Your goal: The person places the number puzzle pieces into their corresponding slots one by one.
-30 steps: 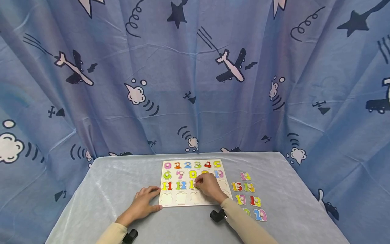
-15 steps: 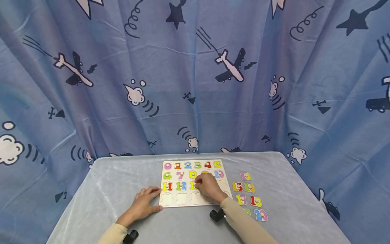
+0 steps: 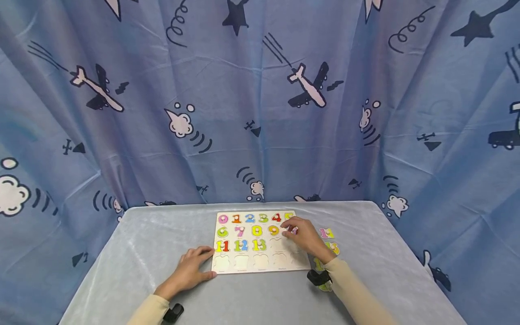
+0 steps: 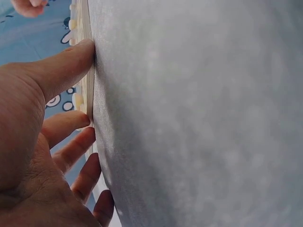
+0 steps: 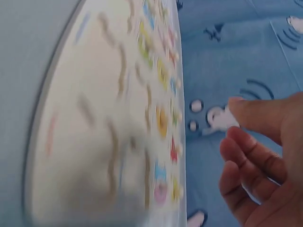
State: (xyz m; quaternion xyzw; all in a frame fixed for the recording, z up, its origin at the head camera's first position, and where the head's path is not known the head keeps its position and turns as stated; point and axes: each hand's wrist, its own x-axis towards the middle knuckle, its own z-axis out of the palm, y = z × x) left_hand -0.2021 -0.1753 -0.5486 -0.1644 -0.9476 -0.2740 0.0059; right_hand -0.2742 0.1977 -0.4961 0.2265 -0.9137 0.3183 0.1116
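A wooden number puzzle board (image 3: 253, 271) lies on the table, its upper rows filled with knobbed pieces. My left hand (image 3: 190, 272) rests at its left edge, thumb by the near corner. In the left wrist view that hand's straight fingertips (image 4: 87, 175) touch the board's side (image 4: 84, 23). Over the board's right part, my right hand (image 3: 304, 234) hovers with thumb and fingers apart, holding nothing. It partly covers the 10 piece. The 13 piece (image 3: 259, 244) sits in the third row. In the right wrist view, the same hand (image 5: 265, 156) shows its fingers loosely bent.
Loose number pieces lie right of the board, among them the 14 (image 3: 327, 233) and the 16 (image 3: 333, 248). My right sleeve (image 3: 357, 293) and wrist hide several others. Behind the grey-covered table (image 3: 170, 234) hangs a blue patterned curtain (image 3: 227, 149).
My right hand has let go of the 13 piece and moved right and slightly away, baring that piece and the 9. Its forearm now covers several loose pieces. The left hand stays put.
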